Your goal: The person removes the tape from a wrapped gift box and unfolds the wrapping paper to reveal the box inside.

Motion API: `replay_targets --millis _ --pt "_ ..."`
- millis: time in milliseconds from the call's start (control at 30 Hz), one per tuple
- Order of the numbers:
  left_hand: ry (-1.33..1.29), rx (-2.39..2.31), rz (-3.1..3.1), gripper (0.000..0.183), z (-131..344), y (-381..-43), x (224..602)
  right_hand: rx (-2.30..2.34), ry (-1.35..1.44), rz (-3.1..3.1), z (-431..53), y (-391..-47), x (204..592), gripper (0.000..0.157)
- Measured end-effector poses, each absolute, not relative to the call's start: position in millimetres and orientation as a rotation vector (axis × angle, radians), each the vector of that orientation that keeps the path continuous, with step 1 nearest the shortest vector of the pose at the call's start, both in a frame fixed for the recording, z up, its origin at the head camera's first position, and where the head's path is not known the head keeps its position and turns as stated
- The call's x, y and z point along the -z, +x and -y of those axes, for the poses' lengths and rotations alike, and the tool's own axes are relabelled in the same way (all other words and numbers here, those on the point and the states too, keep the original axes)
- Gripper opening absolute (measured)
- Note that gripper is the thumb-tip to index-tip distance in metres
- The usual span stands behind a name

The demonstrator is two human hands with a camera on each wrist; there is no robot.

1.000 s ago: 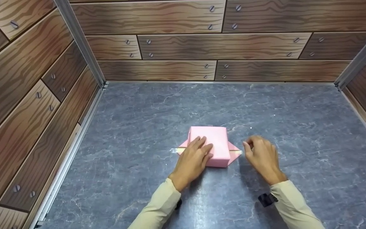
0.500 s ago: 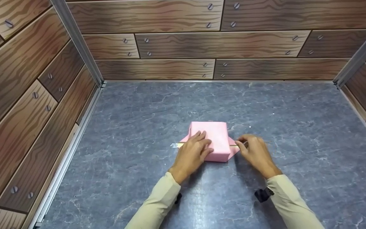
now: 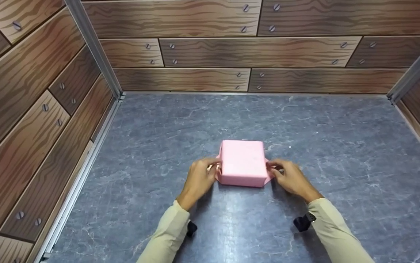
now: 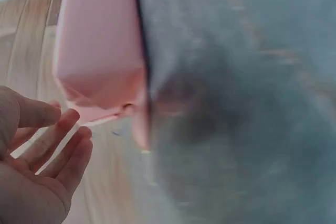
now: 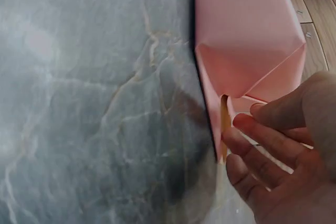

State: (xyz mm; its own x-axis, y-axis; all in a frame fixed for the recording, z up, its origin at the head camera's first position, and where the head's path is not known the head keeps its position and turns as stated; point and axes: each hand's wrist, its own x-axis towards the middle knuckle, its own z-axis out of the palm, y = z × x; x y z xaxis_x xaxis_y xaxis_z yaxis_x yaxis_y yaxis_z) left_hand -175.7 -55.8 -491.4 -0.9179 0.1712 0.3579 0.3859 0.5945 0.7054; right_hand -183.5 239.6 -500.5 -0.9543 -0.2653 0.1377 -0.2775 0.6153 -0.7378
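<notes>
A box wrapped in pink paper [image 3: 243,159] sits on the grey marbled surface, with folded paper flaps sticking out at its left and right ends. At the left end is my left hand [image 3: 199,179], its fingertips close to that flap; in the left wrist view the fingers [image 4: 79,153] are loosely bent, with nothing seen between them. My right hand [image 3: 293,179] is at the other end. Seen from the right wrist, its fingers [image 5: 262,163] lie against or just beside the right flap [image 5: 212,114], where a yellowish strip shows in the fold; firm contact is hard to tell.
The grey surface [image 3: 159,128] spreads around the box. Wood-patterned panels [image 3: 202,53] stand at the back and both sides, with metal rails [image 3: 82,182] along the edges. A small white speck [image 3: 289,147] lies beyond the right hand.
My left hand has left the top of the box and moved to its left end. The right hand has come leftward to the right flap. The clear tape at the left flap is now hidden.
</notes>
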Motion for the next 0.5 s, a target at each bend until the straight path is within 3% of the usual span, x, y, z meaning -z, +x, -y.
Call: replay_targets --millis 500 --pt "-0.553 1.252 2.785 0.029 65.2 -176.6 508.8 -1.381 0.573 2.833 -243.5 -178.2 506.9 0.033"
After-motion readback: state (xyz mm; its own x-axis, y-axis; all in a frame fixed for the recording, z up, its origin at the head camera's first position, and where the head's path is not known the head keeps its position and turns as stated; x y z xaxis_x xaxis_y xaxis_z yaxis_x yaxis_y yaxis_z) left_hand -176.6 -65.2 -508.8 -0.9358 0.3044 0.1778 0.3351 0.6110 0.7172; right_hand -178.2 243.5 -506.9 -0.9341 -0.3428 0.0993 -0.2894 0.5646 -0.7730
